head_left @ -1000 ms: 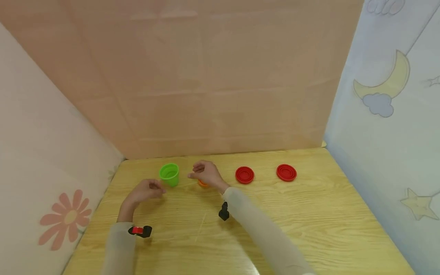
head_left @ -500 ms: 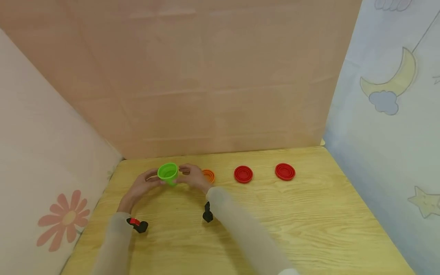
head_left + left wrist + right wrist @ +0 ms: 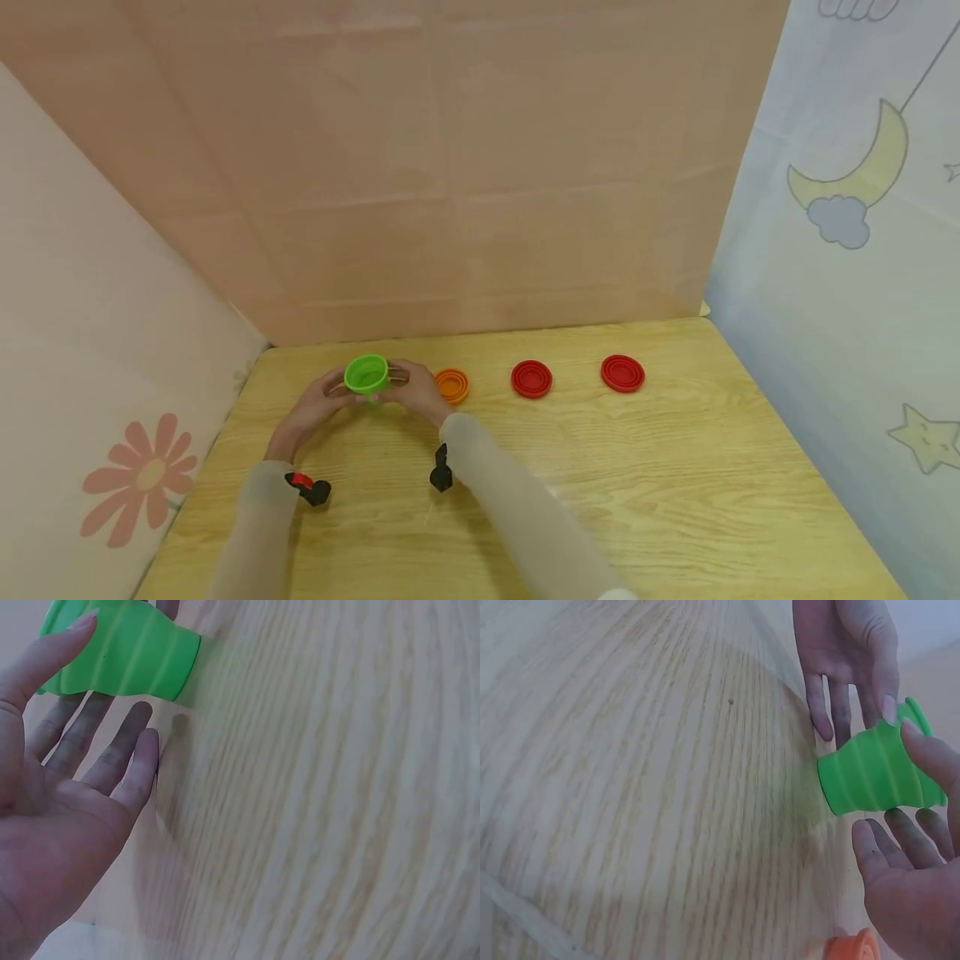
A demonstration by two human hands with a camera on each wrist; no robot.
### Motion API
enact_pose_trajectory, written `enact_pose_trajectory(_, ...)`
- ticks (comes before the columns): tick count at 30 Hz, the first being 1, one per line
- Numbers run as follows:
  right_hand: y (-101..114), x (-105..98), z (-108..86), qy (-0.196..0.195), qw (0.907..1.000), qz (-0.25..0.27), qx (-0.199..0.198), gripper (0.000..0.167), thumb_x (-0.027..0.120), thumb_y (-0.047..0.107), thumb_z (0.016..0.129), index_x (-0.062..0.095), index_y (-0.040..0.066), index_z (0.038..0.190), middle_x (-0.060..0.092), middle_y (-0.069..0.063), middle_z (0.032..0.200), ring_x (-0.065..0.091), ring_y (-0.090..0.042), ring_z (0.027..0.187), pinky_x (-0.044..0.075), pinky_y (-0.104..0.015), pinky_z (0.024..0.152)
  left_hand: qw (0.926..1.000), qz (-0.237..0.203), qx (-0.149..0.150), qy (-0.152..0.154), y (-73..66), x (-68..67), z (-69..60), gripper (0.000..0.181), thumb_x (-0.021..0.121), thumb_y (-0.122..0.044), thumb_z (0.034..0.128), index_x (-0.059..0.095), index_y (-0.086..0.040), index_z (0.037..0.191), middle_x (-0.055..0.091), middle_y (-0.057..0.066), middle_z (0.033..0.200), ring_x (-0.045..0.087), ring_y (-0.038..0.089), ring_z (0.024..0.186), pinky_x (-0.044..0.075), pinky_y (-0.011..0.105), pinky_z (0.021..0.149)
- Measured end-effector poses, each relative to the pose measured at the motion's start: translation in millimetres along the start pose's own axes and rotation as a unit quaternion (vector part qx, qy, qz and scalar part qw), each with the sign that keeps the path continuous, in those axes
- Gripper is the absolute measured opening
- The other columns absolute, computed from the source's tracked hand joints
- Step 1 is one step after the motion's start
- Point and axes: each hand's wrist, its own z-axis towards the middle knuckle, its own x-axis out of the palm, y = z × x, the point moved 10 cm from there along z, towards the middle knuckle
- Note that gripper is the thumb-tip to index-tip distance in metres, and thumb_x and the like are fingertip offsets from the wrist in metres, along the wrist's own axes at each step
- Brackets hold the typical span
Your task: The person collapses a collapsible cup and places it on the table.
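Observation:
A green collapsible cup [image 3: 367, 375], pulled out to its full ribbed height, is upright at the back left of the table. My left hand [image 3: 318, 404] holds it from the left, thumb on the near wall and fingers along the far side. From the right my right hand [image 3: 420, 392] grips the same cup, as the right wrist view also shows, with both thumbs near the rim of the green cup [image 3: 877, 769]. Whether its base touches the wood I cannot tell. Just right of my right hand lies a flattened orange collapsible cup [image 3: 452, 387].
Two flattened red collapsible cups, a nearer one [image 3: 531, 380] and a farther one [image 3: 622, 374], lie in a row to the right along the back of the wooden table [image 3: 637, 483]. A pinkish-brown sheet [image 3: 480, 208] rises behind, and pale decorated walls flank both sides.
My right hand has moved left from over the orange cup to the green cup. The left hand has come up against it too, and both now hold it.

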Motion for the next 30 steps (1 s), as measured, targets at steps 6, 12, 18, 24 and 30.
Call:
enact_pose_trajectory(6, 3.2, -0.7, -1.5, -0.01, 0.9999, 0.003, -0.01, 0.062, 0.085, 0.014, 0.089, 0.062, 0.014, 0.146, 0.066, -0.006, 0.146, 0.062, -0.031, 0.137, 0.054, -0.048, 0.114, 0.9998, -0.016, 0.008, -0.007, -3.5, 0.8, 0.4, 0.076, 0.074, -0.022, 0.0993, 0.034, -0.013, 0.164, 0.028, 0.017, 0.173, 0.034, 0.05, 0.155, 0.026, 0.073, 0.125)
enact_pose_trajectory(12, 9.5, -4.7, -2.7, -0.024, 0.9993, -0.022, -0.021, 0.055, 0.085, 0.016, 0.089, 0.067, 0.014, 0.141, 0.07, -0.004, 0.141, 0.066, -0.028, 0.133, 0.056, -0.044, 0.113, 0.9994, -0.033, 0.01, -0.009, -3.8, 2.0, -1.0, 0.075, 0.074, -0.021, 0.0999, 0.035, -0.014, 0.164, 0.028, 0.015, 0.173, 0.033, 0.049, 0.156, 0.033, 0.069, 0.124)
enact_pose_trajectory(18, 12.4, -10.0, -4.3, -0.025, 0.9992, -0.018, -0.025, 0.055, 0.087, 0.019, 0.088, 0.067, 0.014, 0.14, 0.07, -0.005, 0.14, 0.067, -0.029, 0.131, 0.06, -0.04, 0.105, 0.9996, -0.016, 0.01, -0.019, -9.9, 2.5, -4.8, 0.076, 0.076, -0.026, 0.0984, 0.037, -0.017, 0.163, 0.031, 0.015, 0.172, 0.036, 0.048, 0.155, 0.039, 0.067, 0.122)
enact_pose_trajectory(24, 16.8, -13.2, -9.5, -0.019, 0.9991, -0.019, -0.033, 0.054, 0.089, 0.02, 0.086, 0.07, 0.016, 0.136, 0.074, -0.004, 0.134, 0.073, -0.022, 0.121, 0.063, -0.034, 0.097, 0.9994, 0.0, 0.008, -0.034, -17.9, 2.8, -13.7, 0.075, 0.077, -0.025, 0.0972, 0.04, -0.013, 0.161, 0.036, 0.017, 0.169, 0.046, 0.047, 0.148, 0.047, 0.06, 0.118)
enact_pose_trajectory(30, 24.4, -21.4, -21.3, -0.008, 0.9982, -0.017, -0.056, 0.05, 0.087, 0.018, 0.088, 0.07, 0.013, 0.135, 0.074, -0.007, 0.134, 0.073, -0.025, 0.121, 0.063, -0.032, 0.098, 0.999, 0.005, 0.023, -0.038, -33.1, 12.5, -19.2, 0.073, 0.078, -0.024, 0.097, 0.043, -0.011, 0.159, 0.041, 0.018, 0.166, 0.051, 0.046, 0.145, 0.056, 0.044, 0.111)
